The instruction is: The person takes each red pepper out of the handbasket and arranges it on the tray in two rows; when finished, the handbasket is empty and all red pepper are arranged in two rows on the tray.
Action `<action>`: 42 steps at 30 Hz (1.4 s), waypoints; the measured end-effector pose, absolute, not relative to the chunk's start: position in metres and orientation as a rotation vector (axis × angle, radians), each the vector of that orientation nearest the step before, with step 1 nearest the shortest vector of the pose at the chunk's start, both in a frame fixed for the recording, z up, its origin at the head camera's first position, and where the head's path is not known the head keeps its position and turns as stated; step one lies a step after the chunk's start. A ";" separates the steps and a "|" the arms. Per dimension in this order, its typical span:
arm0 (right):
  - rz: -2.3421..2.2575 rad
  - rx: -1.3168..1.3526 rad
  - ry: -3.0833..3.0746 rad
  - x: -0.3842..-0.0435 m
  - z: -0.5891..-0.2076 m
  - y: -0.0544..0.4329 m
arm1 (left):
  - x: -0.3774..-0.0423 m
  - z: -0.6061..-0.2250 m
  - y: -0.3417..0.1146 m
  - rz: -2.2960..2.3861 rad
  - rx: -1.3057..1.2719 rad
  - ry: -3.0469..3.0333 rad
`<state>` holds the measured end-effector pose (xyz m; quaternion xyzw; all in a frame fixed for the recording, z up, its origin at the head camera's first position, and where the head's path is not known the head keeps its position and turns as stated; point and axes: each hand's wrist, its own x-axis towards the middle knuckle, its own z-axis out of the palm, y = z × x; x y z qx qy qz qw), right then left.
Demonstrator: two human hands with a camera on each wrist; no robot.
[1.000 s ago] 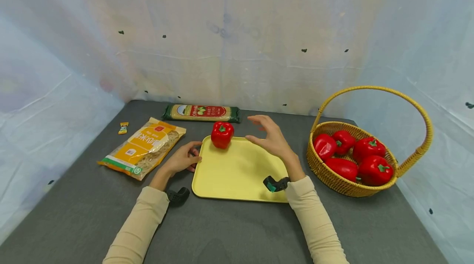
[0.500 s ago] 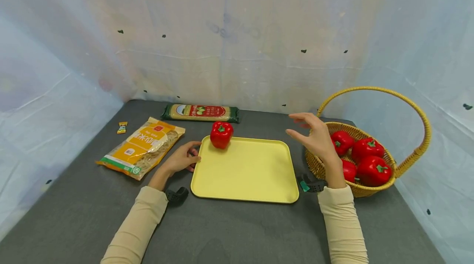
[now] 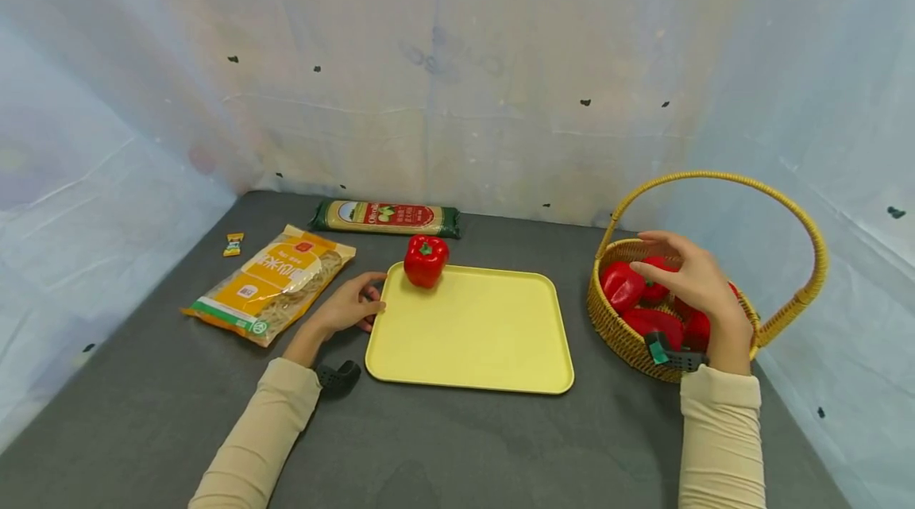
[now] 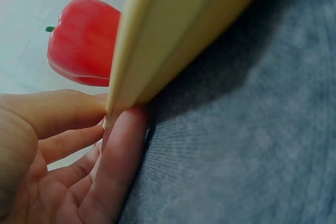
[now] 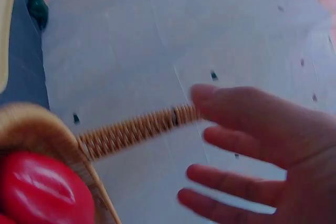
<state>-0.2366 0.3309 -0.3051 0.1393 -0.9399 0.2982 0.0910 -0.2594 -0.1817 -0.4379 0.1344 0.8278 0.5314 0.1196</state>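
Note:
My left hand (image 3: 349, 304) pinches the left rim of a yellow tray (image 3: 486, 334). The left wrist view has the tray's edge between thumb and finger, with the tray's underside sloping over the dark cloth. A red bell pepper (image 3: 426, 261) with a green stem stands in the tray's far left corner. Over the wicker basket (image 3: 616, 334) hovers my right hand (image 3: 696, 279), fingers spread and holding nothing. Several red peppers (image 3: 620, 285) lie in that basket, some hidden behind the hand. The right wrist view shows the fingers apart, near the basket's handle (image 5: 136, 129).
Left of the tray lies a yellow bag of dried food (image 3: 279, 283), with a small wrapped sweet (image 3: 233, 244) beyond it. A long green-ended pack (image 3: 386, 218) lies behind the tray. The basket's tall handle (image 3: 801, 227) arches over its right side. Pale sheeting hangs around the table.
My right hand has moved right, from above the tray to over the basket of peppers. My left hand stays at the tray's left rim.

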 end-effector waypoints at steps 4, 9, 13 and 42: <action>0.903 0.398 -2.857 -0.239 -0.306 0.351 | -0.264 -0.445 -0.184 1.558 0.376 2.412; 0.914 0.303 -2.814 -0.249 -0.311 0.369 | -0.264 -0.446 -0.183 1.564 0.358 2.402; 0.891 0.217 -2.700 -0.257 -0.318 0.379 | -0.264 -0.444 -0.183 1.560 0.345 2.404; 0.720 -0.306 -2.800 -0.267 -0.357 0.417 | -0.260 -0.439 -0.182 1.546 0.355 2.419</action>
